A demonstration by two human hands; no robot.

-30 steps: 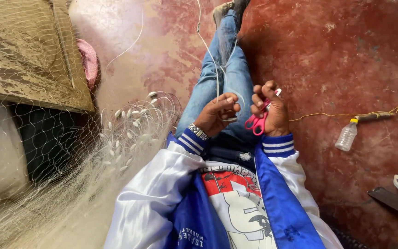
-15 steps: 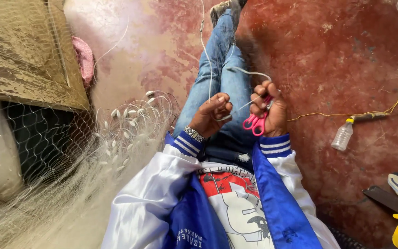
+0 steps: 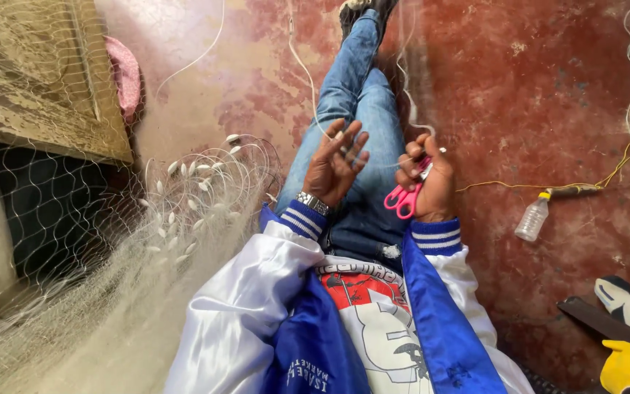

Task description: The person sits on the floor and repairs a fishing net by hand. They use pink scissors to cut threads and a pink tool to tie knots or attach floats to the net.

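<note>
**Thin line, open blades, loose net**

Seated on a worn red-painted concrete floor (image 3: 548,95), legs in blue jeans (image 3: 362,109) stretched forward. Left hand (image 3: 335,164) raised over the thigh, fingers spread wide, with what looks like a thin pale nylon line (image 3: 306,69) crossing them and running up toward the foot; whether pinched or merely draped, cannot tell. Right hand (image 3: 426,182) closed around small pink-handled scissors (image 3: 405,197), blade tips hidden behind the fingers, near the same line.

Risks, as judged from here:
- Line slipping off the spread fingers, since nothing visibly clamps it.
- Fingertips nicked if brought close to the blades, both hands being near each other.
- Wrong strand cut: a second pale cord (image 3: 406,80) hangs just beside the first.
- Snagging of the heaped pale fishing net with white oval floats (image 3: 184,197), lying against the left sleeve.

Well apart on the right: a small clear plastic bottle (image 3: 532,219) and a yellow cord (image 3: 585,182), unlikely to interfere.
</note>
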